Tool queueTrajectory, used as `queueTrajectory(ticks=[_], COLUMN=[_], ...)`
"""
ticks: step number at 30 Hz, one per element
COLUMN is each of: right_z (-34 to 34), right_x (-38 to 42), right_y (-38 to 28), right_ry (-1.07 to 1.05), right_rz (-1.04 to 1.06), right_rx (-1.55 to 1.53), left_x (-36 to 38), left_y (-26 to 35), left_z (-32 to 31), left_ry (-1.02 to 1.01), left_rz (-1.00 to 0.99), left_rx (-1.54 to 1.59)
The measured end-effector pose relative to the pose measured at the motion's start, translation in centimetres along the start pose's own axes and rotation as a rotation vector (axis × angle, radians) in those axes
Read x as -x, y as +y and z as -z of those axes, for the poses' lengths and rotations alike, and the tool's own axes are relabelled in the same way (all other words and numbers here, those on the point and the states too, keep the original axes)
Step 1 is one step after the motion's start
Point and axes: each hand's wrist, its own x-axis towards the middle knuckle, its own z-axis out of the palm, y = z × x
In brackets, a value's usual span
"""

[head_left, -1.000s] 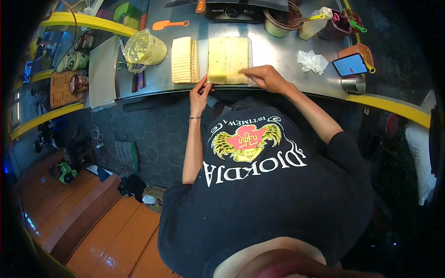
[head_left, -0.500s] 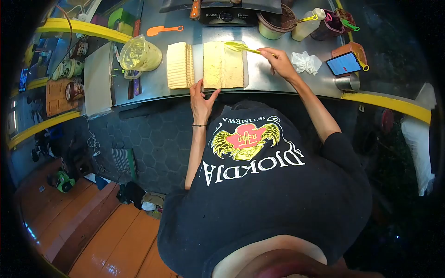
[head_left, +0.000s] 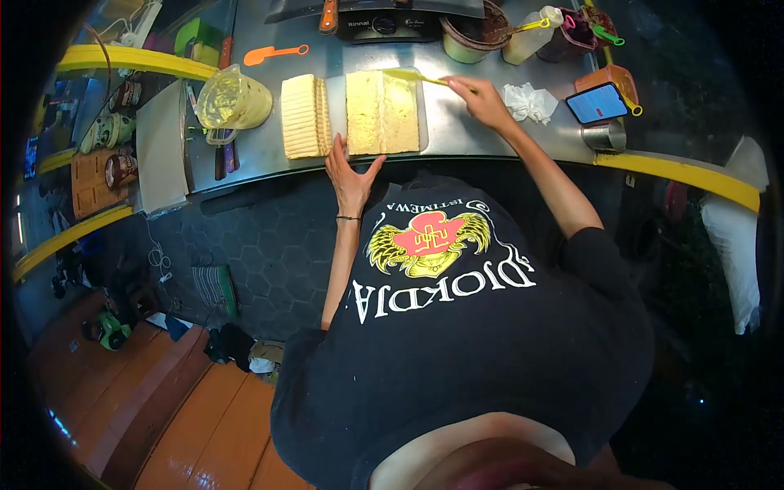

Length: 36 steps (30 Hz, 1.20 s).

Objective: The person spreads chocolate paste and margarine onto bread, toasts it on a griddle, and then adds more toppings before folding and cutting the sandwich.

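The right hand's fingers (head_left: 467,84) are closing around the handle of a yellow spatula (head_left: 416,77), whose blade is lying over the far right corner of the flat yellow slab (head_left: 381,112). The right hand (head_left: 483,101) is hanging over the bare steel just right of that slab. The left hand's fingers (head_left: 336,150) are spreading open and pressing against the slab's near left corner, gripping nothing, while the left hand (head_left: 349,178) is bracing at the near edge of the tabletop (head_left: 465,135).

The slab is sitting at the middle of the tabletop, and a stack of sliced bread (head_left: 302,115) is lying just beside it on the left. Further left a plastic pitcher (head_left: 233,100) of yellow spread is standing, and an orange spatula (head_left: 273,54) is lying beyond it. To the right a crumpled tissue (head_left: 528,102) and a phone (head_left: 598,102) are resting.

The step in hand looks like spreading across the slab's top, with the blade starting at the far edge. The next stroke is likely calling for a flat blade drawn towards the near edge, with the left hand steadying the slab against sliding.
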Motion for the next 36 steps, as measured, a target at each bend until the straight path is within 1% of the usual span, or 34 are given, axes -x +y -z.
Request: queueTrajectory(ticks=[1,2,4,5,6,8,9,10,12,13,14,16,18,21,22,24,25,26,28,29,30,32,34,36], right_z=[-0.4,-0.6,-0.4,-0.6,-0.4,0.4,0.8,1.0,1.3,1.0,0.6,0.3,0.5,0.8,1.0,1.2,1.2,1.0,0.3,0.1,0.2,0.4,0.5,0.9], right_x=[-0.5,0.0,0.6,1.6,2.2,2.6,1.8,1.2,-0.1,-1.4,-1.3,-1.0,1.0,2.8,2.3,0.9,0.0,-0.8,-1.5,-1.0,-0.4,1.3,1.7,0.8], right_y=[0.6,1.3,2.6,3.1,2.7,1.8,2.4,1.5,0.1,1.6,3.2,3.5,3.2,1.1,0.9,1.1,1.0,1.3,2.2,2.6,2.7,1.2,0.4,0.9], right_ry=[0.052,0.051,-0.164,-0.202,-0.207,-0.319,-0.268,-0.265,-0.021,0.042,0.049,0.010,-0.142,-0.296,-0.299,-0.127,-0.032,-0.028,0.008,-0.068,-0.158,-0.276,-0.281,-0.145], right_rz=[-0.012,-0.016,0.013,0.111,0.112,0.117,0.106,0.107,0.058,0.176,0.171,0.231,0.176,0.240,0.242,0.223,0.219,0.219,0.289,0.298,0.370,0.312,0.341,0.238], right_rx=[-0.042,-0.050,0.042,0.031,0.029,0.038,0.046,0.044,0.002,0.019,0.013,0.124,0.231,0.225,0.227,0.100,0.108,0.109,0.239,0.323,0.406,0.386,0.349,0.151], left_x=[0.0,-0.1,-0.7,-0.9,-0.9,-0.9,-1.0,-1.0,-0.9,-0.9,-0.9,-0.9,-1.0,-0.9,-1.0,-0.9,-0.8,-0.9,-0.8,-0.7,-0.8,-1.0,-0.8,-0.9], left_y=[0.4,0.9,0.7,0.5,0.4,0.2,0.3,0.2,0.1,0.1,0.1,-0.1,-0.2,0.0,0.0,-0.1,-0.1,-0.1,-0.1,-0.1,-0.1,-0.1,0.0,0.2], left_z=[0.0,-0.1,-0.3,-0.5,-0.5,-0.5,-0.5,-0.6,-0.8,-0.8,-0.9,-1.1,-1.2,-1.2,-1.2,-1.2,-1.2,-1.1,-1.2,-1.1,-1.2,-1.3,-1.1,-1.1], left_ry=[-0.006,-0.020,-0.023,-0.028,-0.035,-0.052,-0.070,-0.071,-0.093,-0.098,-0.090,-0.085,-0.077,-0.080,-0.076,-0.070,-0.072,-0.073,-0.078,-0.078,-0.073,-0.059,-0.052,-0.061], left_rz=[0.000,0.028,0.058,0.034,0.009,0.005,-0.002,-0.006,-0.010,-0.015,-0.005,0.001,0.001,0.019,0.022,0.000,-0.001,-0.001,-0.004,-0.001,0.001,-0.006,-0.007,0.013], left_rx=[-0.005,0.023,0.046,0.055,0.066,0.071,0.076,0.074,0.179,0.175,0.189,0.205,0.186,0.171,0.171,0.167,0.168,0.171,0.176,0.178,0.181,0.170,0.157,0.184])
